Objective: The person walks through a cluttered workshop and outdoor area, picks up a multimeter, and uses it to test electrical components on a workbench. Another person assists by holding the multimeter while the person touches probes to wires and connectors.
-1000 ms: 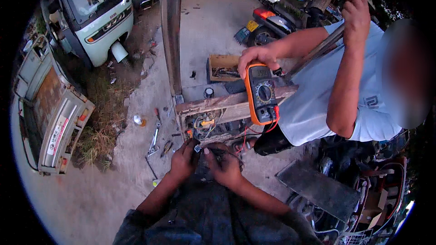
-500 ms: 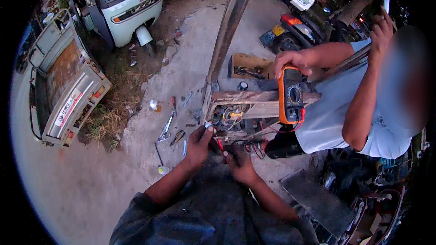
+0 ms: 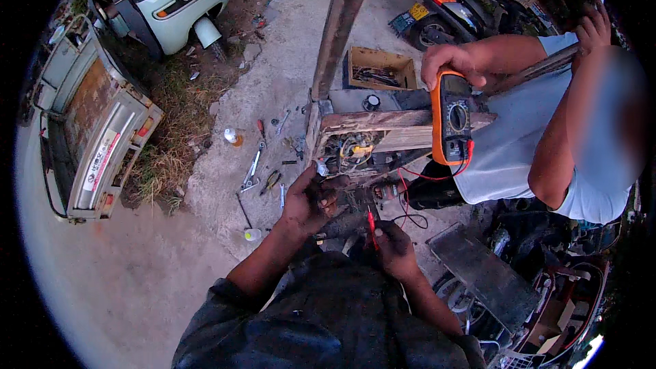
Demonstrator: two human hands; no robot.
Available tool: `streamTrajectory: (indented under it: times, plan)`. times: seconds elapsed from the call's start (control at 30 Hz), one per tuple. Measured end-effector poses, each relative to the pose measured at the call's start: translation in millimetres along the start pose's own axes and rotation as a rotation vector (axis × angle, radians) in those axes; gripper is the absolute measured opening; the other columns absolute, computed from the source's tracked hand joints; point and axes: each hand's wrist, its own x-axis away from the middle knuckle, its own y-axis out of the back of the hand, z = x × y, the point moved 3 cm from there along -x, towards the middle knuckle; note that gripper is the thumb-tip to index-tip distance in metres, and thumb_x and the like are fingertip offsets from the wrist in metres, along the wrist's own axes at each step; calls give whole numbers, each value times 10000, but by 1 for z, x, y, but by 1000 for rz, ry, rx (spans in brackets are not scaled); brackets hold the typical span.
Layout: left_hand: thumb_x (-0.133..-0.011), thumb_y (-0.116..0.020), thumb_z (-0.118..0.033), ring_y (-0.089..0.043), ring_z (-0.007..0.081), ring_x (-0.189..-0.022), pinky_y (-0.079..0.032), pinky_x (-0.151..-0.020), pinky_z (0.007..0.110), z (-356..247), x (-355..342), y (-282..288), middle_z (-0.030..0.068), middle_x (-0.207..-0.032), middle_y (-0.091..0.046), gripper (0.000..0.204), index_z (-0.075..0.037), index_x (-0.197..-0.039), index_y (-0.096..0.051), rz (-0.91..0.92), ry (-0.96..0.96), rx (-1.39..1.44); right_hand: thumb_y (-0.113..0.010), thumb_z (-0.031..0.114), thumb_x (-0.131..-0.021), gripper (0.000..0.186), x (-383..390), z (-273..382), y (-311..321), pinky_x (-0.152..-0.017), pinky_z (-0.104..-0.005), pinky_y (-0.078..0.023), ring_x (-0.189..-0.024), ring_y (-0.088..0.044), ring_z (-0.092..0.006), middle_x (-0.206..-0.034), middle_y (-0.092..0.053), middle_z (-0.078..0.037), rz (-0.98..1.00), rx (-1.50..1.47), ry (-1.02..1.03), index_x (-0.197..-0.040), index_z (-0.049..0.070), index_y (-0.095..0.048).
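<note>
My right hand (image 3: 396, 251) is closed round a red test probe (image 3: 372, 224), its tip pointing up and away from me. To its left, my left hand (image 3: 307, 206) has curled fingers, with a small pale thing (image 3: 322, 168) at the fingertips; its kind is unclear. Just beyond lies an open compartment of tangled wires (image 3: 357, 150) in a worn frame. At the right, another person's hand (image 3: 451, 65) holds up an orange and black multimeter (image 3: 454, 119). Red and black leads (image 3: 418, 176) hang from it towards my right hand.
A metal post (image 3: 345, 27) rises beyond my hands. Spanners (image 3: 253, 167), pliers (image 3: 270, 182) and a bottle (image 3: 233, 137) lie on the ground at left. A wooden toolbox (image 3: 383, 68) stands farther off. A dark flat panel (image 3: 482, 277) is at lower right.
My hands have moved apart; the right one, with the red probe, has shifted right and nearer to me. The view has tilted down slightly. The other person still holds the multimeter.
</note>
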Motion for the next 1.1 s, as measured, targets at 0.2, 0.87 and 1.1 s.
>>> streamTrajectory:
  times: [0.2,0.87,1.1]
  plan:
    - [-912,-572,-417,-428,69,-452,-344,-419,214,9,0,-10,90,-898,-685,425,-28,-1081,-605,-35,-64,90,-508,251,-977,275,12,15,35,-687,-277,-448,-742,-593,-128,-797,-635,-43,0,-37,-85,-1082,10,-588]
    - [-931,-558,-329,-507,138,-623,-419,-543,258,22,4,-17,90,-934,-614,347,-57,-1146,-567,-251,-396,-49,-563,230,-953,305,-8,-12,57,-685,-290,-485,-744,-584,-138,-816,-603,-37,96,-254,30,-1111,-26,-615]
    - [-912,-616,-180,-536,111,-677,-451,-595,267,37,24,-8,71,-899,-586,534,8,-1363,-400,-523,-897,-1094,-572,255,-953,309,-2,-19,72,-675,-285,-477,-747,-578,-128,-830,-612,-34,119,-162,107,-1103,-11,-617]
